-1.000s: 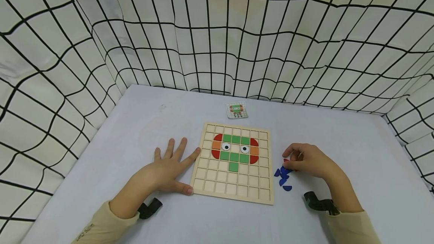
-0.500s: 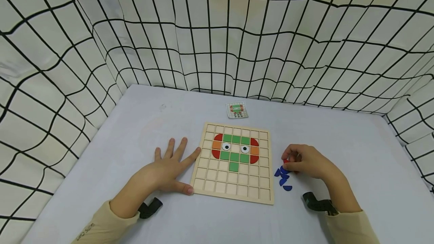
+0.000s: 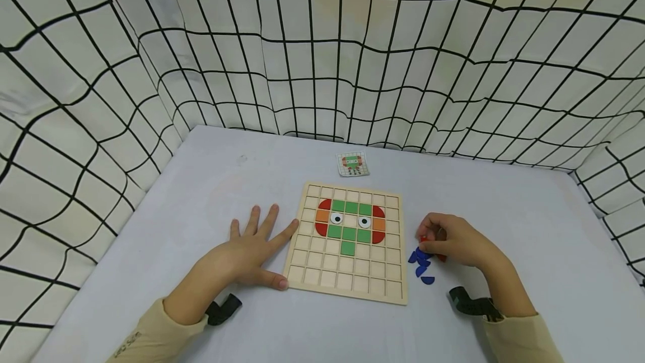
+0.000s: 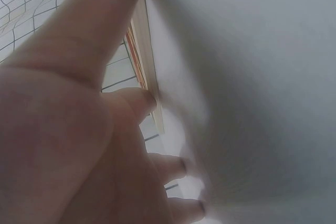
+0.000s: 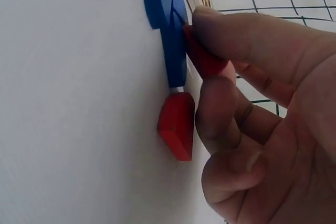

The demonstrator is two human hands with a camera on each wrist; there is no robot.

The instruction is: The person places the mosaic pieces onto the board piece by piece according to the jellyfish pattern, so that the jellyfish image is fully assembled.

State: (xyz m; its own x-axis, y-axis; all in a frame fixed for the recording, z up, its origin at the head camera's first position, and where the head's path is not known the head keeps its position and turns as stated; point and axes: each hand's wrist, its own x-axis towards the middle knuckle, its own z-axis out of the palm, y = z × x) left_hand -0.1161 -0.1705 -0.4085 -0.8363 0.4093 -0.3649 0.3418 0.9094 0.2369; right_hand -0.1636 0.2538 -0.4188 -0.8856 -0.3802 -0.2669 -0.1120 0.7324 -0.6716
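Left hand [image 4: 58, 145] fills left side, fingers spread; one fingertip against edge of pale board [image 4: 146, 51], left of centre; dark netting [image 4: 32, 1] upper left; white tabletop [image 4: 278, 77] right, partly shaded.

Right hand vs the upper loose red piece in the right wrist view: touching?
Touching. The right wrist view shows it: the right hand pinches the red piece between thumb and a finger.

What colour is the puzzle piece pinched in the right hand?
Red: the puzzle piece the right hand pinches shows best in the right wrist view.
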